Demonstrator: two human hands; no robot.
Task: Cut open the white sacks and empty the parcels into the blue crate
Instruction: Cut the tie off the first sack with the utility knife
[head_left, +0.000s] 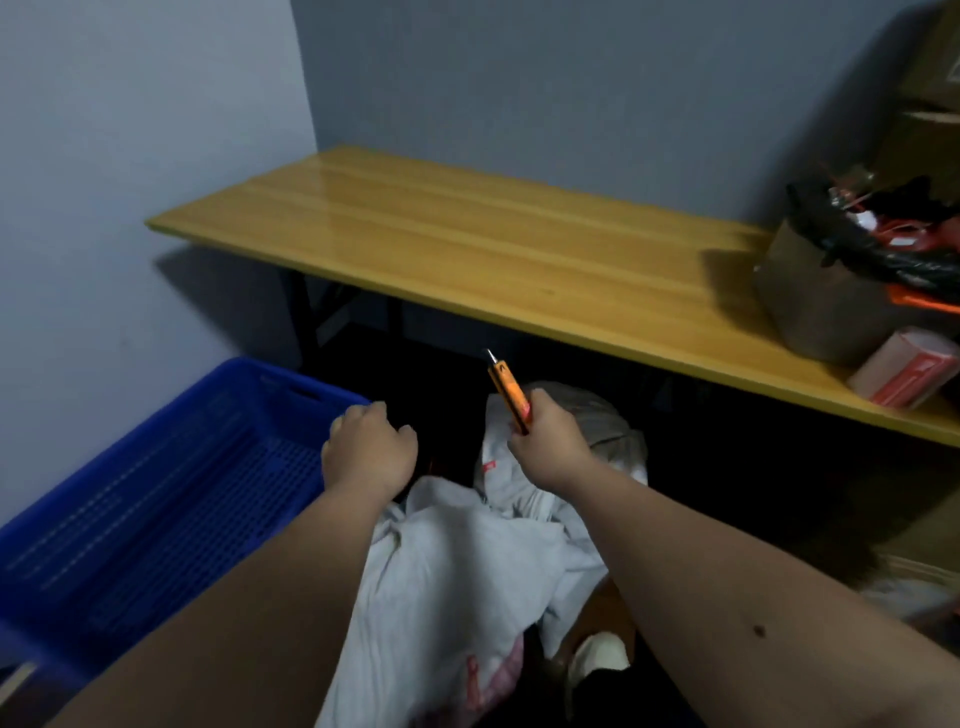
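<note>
Crate (156, 499) of blue plastic sits at the left, by the wall. Just right of its rim the left hand (366, 449) hangs with fingers curled — holding nothing visible. Under both forearms lie the white sacks (467, 571), crumpled. The right hand (545, 441) grips an orange utility knife (506, 387), blade tilted up — below the wooden bench (467, 249).

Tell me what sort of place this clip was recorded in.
Probably a small parcel-sorting or storage room. A blue crate stands on the floor beside white sacks, a bare wooden table runs along the grey wall, and the right hand holds an orange utility knife.
</note>
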